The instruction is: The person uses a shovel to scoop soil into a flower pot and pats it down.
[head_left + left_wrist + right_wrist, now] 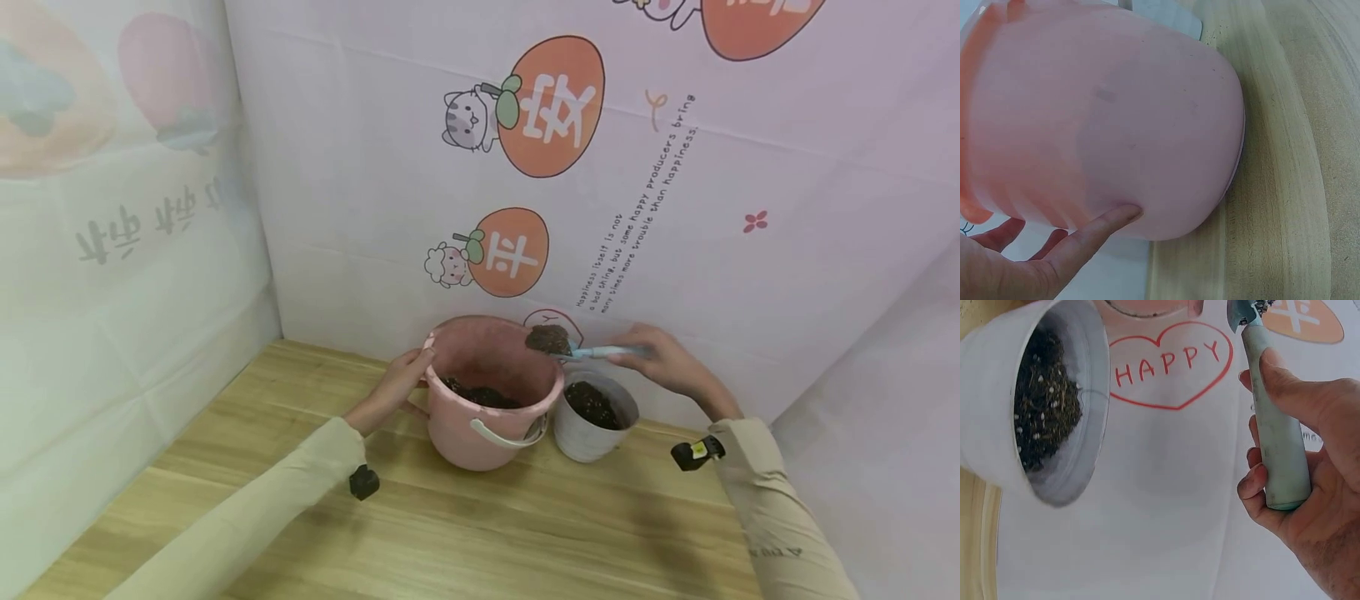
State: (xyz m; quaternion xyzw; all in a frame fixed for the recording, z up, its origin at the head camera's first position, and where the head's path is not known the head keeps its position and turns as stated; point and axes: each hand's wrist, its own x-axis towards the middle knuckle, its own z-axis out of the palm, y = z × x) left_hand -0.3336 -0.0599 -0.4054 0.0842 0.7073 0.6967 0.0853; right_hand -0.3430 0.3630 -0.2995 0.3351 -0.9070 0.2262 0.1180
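A pink bucket (457, 433) with a white handle (498, 435) stands on the wooden table, dark soil (480, 394) at its bottom. My left hand (393, 387) holds its left side near the rim; in the left wrist view the thumb (1094, 234) lies along the bucket wall and the other fingers are partly hidden. In my right hand (663, 358) is the pale blue-green handle of a trowel (1282, 447). A heap of dark soil (549, 339) covers its blade, held over the bucket's right rim.
Just right of the bucket stands a white pot (581, 443) holding dark soil (1044, 403) with light specks. White printed sheets (375, 167) rise behind and at both sides. The wooden table (465, 533) extends in front of the containers.
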